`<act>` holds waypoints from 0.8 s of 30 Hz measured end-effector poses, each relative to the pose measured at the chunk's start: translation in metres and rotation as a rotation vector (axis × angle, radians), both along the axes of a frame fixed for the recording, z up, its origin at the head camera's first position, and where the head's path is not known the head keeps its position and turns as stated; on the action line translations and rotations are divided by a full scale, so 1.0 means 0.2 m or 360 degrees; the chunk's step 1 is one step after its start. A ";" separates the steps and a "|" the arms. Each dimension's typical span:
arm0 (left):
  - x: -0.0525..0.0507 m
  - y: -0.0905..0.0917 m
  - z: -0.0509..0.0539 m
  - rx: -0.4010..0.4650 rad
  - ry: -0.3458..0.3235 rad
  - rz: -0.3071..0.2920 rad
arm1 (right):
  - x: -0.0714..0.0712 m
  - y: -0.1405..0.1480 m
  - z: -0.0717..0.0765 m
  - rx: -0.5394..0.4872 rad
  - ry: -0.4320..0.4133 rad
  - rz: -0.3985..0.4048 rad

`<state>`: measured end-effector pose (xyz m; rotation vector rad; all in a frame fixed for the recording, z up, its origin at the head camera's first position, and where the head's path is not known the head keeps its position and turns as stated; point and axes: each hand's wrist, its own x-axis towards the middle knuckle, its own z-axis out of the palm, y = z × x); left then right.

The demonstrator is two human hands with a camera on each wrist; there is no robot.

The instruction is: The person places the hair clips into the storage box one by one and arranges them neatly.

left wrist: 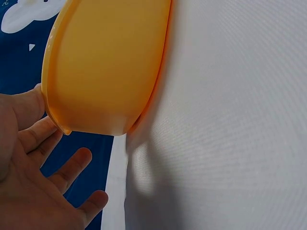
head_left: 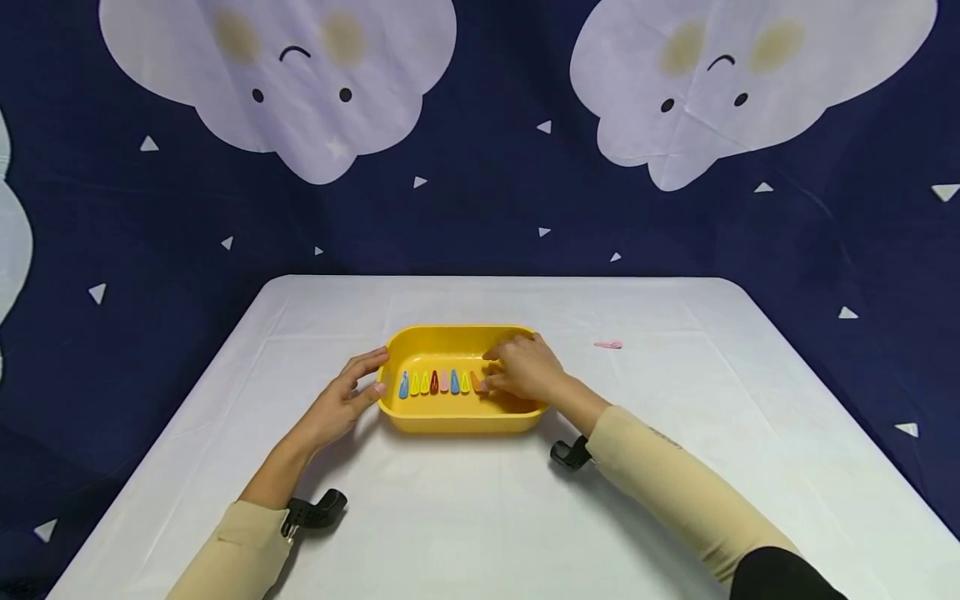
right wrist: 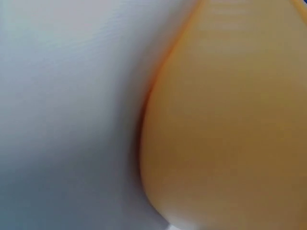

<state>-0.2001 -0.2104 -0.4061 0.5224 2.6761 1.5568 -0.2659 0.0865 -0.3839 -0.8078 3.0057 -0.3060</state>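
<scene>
A yellow tray (head_left: 461, 425) stands on the white table with several small hair clips in a row inside: blue, yellow, red, pink and orange. At the row's right end lies the orange hair clip (head_left: 476, 382). My right hand (head_left: 525, 368) reaches over the tray's right side; its thumb is beside the orange clip, index finger and thumb apart. Its other fingers are hidden, and the right wrist view catches only the tray's outer wall. My left hand (head_left: 341, 406) touches the tray's left end with thumb and fingers, the other fingers spread in the left wrist view.
A pink hair clip (head_left: 608, 344) lies on the white table (head_left: 465, 517), right of the tray. A dark blue cloth (head_left: 495, 208) with clouds and small white triangles hangs behind the table. Black wrist cameras are on both forearms.
</scene>
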 end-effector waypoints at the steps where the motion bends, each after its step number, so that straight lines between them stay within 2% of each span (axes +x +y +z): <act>1: 0.00 0.00 0.00 -0.0001 -0.0003 0.0001 | 0.00 0.01 0.00 -0.0071 -0.0001 -0.0011; 6: 0.00 0.01 0.00 -0.0007 0.0007 0.0005 | -0.02 0.06 0.05 -0.0348 0.0001 -0.0011; 13: 0.00 0.00 0.00 0.0011 0.0018 0.0004 | -0.05 0.22 0.17 -0.0597 -0.0052 -0.0103; 19: 0.00 0.00 -0.01 0.0003 0.0024 0.0002 | -0.08 0.41 0.22 -0.0687 -0.0063 -0.0192; 24: 0.00 0.00 -0.01 0.0003 0.0018 0.0003 | -0.13 0.57 0.19 -0.0704 -0.0050 -0.0289</act>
